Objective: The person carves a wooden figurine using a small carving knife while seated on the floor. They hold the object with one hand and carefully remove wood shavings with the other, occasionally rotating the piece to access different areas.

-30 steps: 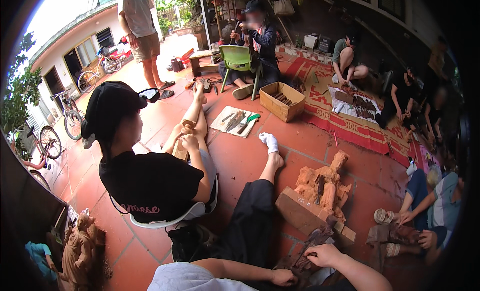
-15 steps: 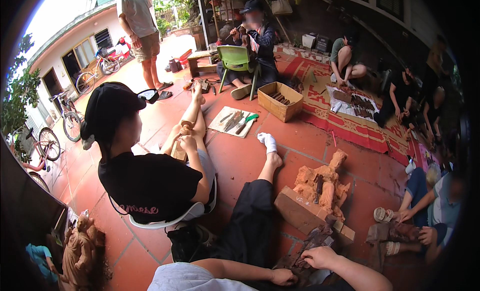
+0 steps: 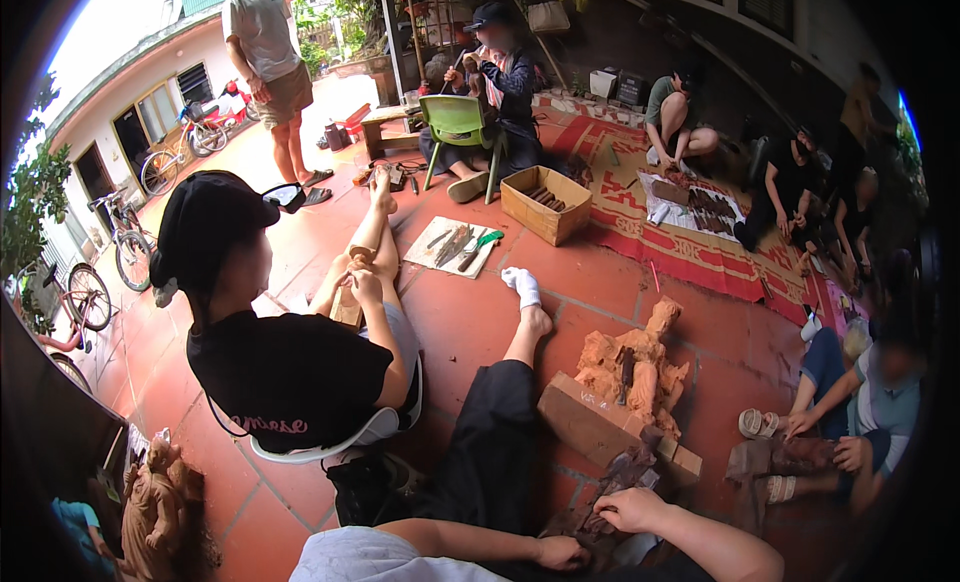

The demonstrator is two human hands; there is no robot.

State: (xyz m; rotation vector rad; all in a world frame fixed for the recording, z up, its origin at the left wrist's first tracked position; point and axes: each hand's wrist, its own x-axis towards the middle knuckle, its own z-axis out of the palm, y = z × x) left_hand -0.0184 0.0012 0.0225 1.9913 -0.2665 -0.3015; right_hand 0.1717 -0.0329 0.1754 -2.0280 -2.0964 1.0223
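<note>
A dark brown carved wooden piece (image 3: 640, 464) lies across my lap at the lower edge, its far end near a wooden block. My right hand (image 3: 630, 510) rests over it, fingers curled down with the tips bent out of sight. Close to its near part is my left hand (image 3: 563, 553), fingers folded in; whatever it grips is hidden. Just beyond stands an orange-brown rough wooden carving (image 3: 645, 372), with a small dark carved figure (image 3: 626, 374) leaning on it. The reddish wooden block (image 3: 585, 407) lies in front of that carving.
A person (image 3: 290, 357) in black sits on my left, carving wood. Ahead lie a board with tools (image 3: 440, 247) and a cardboard box (image 3: 545, 204) of tools. Several people work on and near a red patterned mat (image 3: 650, 242). A carved statue (image 3: 155, 507) stands at lower left.
The whole view has shifted slightly, with most things now a little further left. My hands stay at the carved piece, with the right one moved only slightly.
</note>
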